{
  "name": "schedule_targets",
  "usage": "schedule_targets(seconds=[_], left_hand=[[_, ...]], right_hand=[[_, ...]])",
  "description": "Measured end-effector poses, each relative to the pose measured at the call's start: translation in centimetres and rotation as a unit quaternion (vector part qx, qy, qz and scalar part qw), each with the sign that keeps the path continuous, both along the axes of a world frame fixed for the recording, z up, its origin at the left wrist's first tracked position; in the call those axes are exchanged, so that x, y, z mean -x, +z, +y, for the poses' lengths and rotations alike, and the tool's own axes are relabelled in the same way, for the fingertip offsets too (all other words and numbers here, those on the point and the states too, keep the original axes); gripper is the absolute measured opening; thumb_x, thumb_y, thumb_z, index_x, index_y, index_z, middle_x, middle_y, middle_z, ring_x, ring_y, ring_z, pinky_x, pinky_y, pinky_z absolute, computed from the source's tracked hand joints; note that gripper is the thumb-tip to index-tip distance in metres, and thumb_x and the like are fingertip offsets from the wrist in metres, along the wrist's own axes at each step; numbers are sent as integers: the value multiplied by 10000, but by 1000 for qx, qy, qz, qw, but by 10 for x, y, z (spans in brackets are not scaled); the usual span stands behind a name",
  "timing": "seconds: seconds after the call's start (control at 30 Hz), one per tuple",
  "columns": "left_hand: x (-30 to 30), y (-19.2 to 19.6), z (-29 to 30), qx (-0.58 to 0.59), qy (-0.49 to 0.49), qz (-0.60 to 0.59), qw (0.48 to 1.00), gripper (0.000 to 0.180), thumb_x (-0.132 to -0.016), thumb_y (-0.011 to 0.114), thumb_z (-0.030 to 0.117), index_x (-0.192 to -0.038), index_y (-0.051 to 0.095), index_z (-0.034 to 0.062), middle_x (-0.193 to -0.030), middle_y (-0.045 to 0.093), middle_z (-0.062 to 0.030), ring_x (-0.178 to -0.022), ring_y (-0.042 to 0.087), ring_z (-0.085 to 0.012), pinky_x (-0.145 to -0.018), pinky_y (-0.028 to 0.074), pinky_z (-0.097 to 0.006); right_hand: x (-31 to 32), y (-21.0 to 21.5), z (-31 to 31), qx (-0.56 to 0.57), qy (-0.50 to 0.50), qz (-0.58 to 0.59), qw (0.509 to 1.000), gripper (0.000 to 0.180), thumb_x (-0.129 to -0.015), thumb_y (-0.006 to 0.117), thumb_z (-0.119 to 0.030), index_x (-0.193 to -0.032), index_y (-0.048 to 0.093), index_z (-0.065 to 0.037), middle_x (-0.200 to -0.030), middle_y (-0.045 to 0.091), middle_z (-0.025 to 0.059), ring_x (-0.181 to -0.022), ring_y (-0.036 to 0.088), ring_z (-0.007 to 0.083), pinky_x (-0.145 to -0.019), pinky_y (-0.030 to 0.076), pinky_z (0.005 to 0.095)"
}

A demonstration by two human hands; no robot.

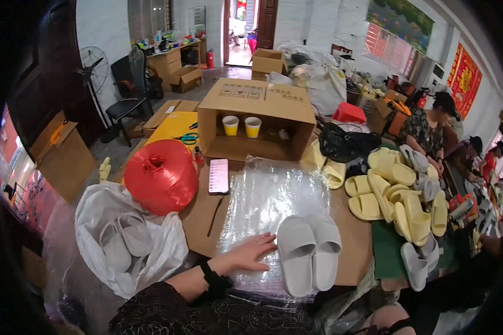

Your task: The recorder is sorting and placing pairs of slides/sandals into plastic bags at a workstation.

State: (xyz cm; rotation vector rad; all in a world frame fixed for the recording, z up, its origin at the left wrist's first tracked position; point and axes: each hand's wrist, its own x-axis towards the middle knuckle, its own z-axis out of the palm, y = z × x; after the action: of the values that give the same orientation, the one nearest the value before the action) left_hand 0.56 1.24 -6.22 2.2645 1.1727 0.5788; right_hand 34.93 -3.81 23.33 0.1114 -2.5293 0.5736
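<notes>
The left hand [250,252] lies flat on a stack of clear plastic bags [265,195], fingers [265,241] spread and extended, pressing down rather than gripping; it holds nothing. Just to the right of that hand, a pair of white slippers [309,251] rests side by side on the same plastic, toes pointing away from the person. The right hand is not in view, so its state cannot be told.

As a judgement, the work seems to be handling the slippers with the bags. To do it well, the flat palm should keep the slick sheet pinned so that only the top bag lifts, and the pair should stay aligned sole to sole.

Taking the slippers as the landmark: the near edge of the counter [355,245] runs just below their heels, so little room is left toward the person. To their right a heap of yellow and grey slippers [399,206] crowds close. Beyond them a phone [218,176] and an open cardboard box [257,120] stand at the far end of the plastic. To their left, past the hand, sit a red spool of twine [161,177] and a white bag [131,237]. The bare plastic straight ahead gives the most open room.
</notes>
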Motion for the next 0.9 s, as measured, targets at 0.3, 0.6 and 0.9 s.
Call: schedule_targets(seconds=[0.3,0.6,0.9], left_hand=[[-1,-3,0,2,10,6,1000,852,-835,664,548,-1477,430,38,-1592,279,-273,-1495,217,-435,-1223,198,-497],[-4,-8,-4,-2,4,7,1000,852,-853,641,586,-1462,453,20,-1588,286,-275,-1487,229,-445,-1218,210,-496],[-1,-1,-5,13,13,12,1000,836,-838,669,555,-1448,473,18,-1586,307,-259,-1493,233,-424,-1218,207,-491]], right_hand=[[-31,-7,-19,54,121,-35,991,135,-973,607,-212,-1041,663,-108,-968,650,67,-892,618,219,-684,494,335],[-28,11,3,66,264,-80,959,186,-981,603,-222,-1101,654,-90,-1042,654,98,-953,628,240,-733,516,359],[-9,26,-4,156,373,-110,908,241,-988,599,-233,-1161,645,-72,-1115,658,129,-1014,638,261,-782,538,383]])
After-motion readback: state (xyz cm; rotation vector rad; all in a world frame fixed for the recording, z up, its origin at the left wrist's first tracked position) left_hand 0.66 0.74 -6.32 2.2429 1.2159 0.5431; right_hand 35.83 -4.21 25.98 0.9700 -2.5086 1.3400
